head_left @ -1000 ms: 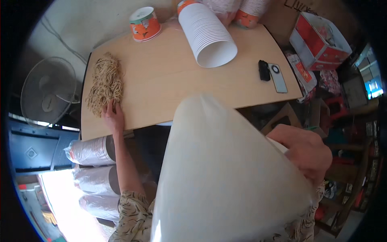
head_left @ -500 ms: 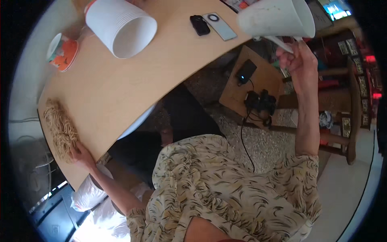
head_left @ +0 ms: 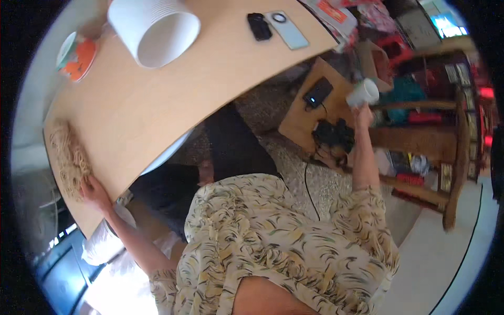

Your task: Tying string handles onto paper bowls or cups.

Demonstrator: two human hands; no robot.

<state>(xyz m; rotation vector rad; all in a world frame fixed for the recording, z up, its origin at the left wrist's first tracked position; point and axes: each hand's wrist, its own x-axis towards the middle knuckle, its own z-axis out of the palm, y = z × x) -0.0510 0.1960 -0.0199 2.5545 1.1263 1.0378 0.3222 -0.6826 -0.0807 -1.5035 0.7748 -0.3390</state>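
Observation:
At the right, over the low wooden seat or table, my right hand [head_left: 362, 113] is closed on a white mug [head_left: 362, 93]. The mug tilts, with its mouth facing right and up. On the left end of the table [head_left: 173, 105] lies a tangled bundle of beige strands [head_left: 68, 157], like twine or dried noodles. My left hand [head_left: 96, 194] rests against the bundle's near side with its fingers stretched out.
A stack of white paper tubs [head_left: 157, 37] lies on its side beside an orange paper cup [head_left: 79, 58]. A phone [head_left: 287, 31] and a small black device [head_left: 259, 26] are near the far edge. A black box with a blue light [head_left: 318, 93] and a wooden chair [head_left: 457, 157] stand right.
My right hand has lowered the mug away from the table's right corner, down and toward the low wooden surface. My left hand stays at the beige bundle. The whole view has shifted slightly.

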